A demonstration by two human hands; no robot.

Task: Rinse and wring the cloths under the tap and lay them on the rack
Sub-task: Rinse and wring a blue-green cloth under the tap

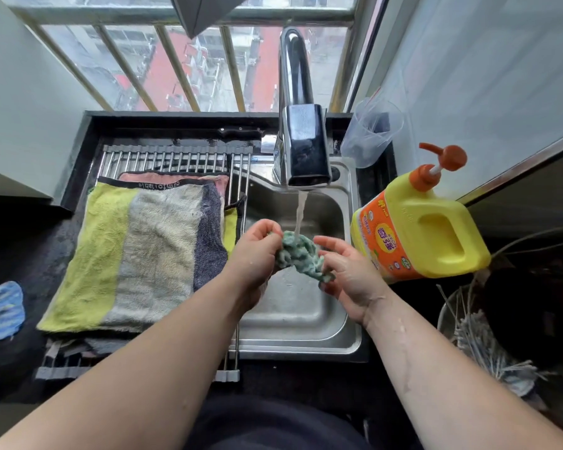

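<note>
At the left edge of the dark counter [62, 254] lies a blue striped cloth [0, 311], crumpled and off the rack, so by my reading it waits for its turn at the water. Next comes the roll-up rack of steel rods [173, 157], spanning the left part of the counter beside the basin. A large terry towel striped yellow-green, beige and grey [137, 254] is spread flat on it, with a pink cloth [173, 176] showing under its far edge; spread this way they can drip through the rods.

Over the stainless steel sink [296, 319] the left hand [257, 251] has its fingers curled round one end of a small crumpled green cloth [298, 254]. The right hand [348, 274] grips the other, lower end, its fingers bent round the fabric. The cloth is held between both hands directly under the chrome tap [301, 144], whose stream of water [301, 209] lands on its upper part, so the rinse soaks through and runs off into the basin. This looks like rinsing, with the wringing twist to come.

At the far right corner of the sink stands a clear plastic cup [371, 131]. Along the right edge sits a yellow detergent jug with an orange pump [423, 228], within reach yet out of the stream.
</note>
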